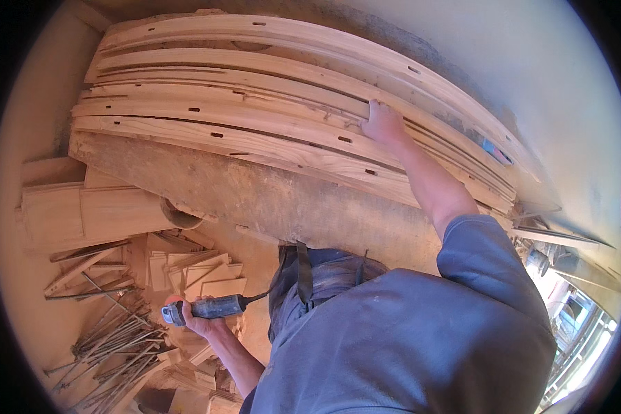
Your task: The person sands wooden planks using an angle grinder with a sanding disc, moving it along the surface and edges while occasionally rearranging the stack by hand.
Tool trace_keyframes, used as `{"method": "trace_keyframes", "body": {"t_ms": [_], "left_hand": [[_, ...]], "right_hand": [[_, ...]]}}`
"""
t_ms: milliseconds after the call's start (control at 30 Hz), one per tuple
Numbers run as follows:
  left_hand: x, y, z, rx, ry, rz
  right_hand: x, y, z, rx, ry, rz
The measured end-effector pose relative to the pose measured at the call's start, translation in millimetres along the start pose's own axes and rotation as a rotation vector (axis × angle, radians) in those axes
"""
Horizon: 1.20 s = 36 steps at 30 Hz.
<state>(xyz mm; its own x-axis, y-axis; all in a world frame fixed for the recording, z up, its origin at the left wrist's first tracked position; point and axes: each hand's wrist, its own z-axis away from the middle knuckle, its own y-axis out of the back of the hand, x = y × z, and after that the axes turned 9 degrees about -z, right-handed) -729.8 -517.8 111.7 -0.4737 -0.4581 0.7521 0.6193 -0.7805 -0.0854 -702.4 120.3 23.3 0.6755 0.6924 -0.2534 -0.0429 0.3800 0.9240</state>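
Observation:
My left hand [199, 324] is wrapped around the body of a dark angle grinder [218, 307], held low to the left of my legs. The grinder's metal head [173, 314] points left, an orange-red part shows beside it, and a cord runs from its rear. On the workbench [255, 196], my right arm reaches out across long wooden planks. My right hand [383, 124] is closed over the edge of one plank [338, 101] in the middle of the row; its fingertips are partly hidden. Several planks, such as the nearest one [269, 145], have small dark slots cut in them.
Below the bench at left lie wooden panels [117, 214], stacked flat wood pieces [203, 272] and a heap of thin rods [121, 345]. A wall [531, 76] rises behind the bench. At far right are more boards [559, 238] and a bright opening [576, 314].

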Motion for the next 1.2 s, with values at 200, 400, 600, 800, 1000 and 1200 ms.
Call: {"method": "trace_keyframes", "body": {"t_ms": [200,400,600,800,1000,1200], "left_hand": [[-1,17,-14,-0.007,-0.053,-0.047],[-5,2,-9,-0.056,-0.015,0.002],[-1,8,-19,-0.005,0.01,-0.085],[5,-32,-1,-0.016,0.011,-0.093],[19,-35,16,0.017,-0.009,-0.084],[7,-11,8,0.025,-0.004,-0.017]], "right_hand": [[6,2,-3,-0.068,-0.059,-0.07],[10,-4,25,-0.077,-0.054,-0.005],[-2,15,9,-0.054,-0.092,-0.281],[40,-11,-77,0.093,0.149,0.055],[3,47,-76,-0.162,0.077,0.102],[9,90,-26,-0.458,0.059,-0.301]]}}
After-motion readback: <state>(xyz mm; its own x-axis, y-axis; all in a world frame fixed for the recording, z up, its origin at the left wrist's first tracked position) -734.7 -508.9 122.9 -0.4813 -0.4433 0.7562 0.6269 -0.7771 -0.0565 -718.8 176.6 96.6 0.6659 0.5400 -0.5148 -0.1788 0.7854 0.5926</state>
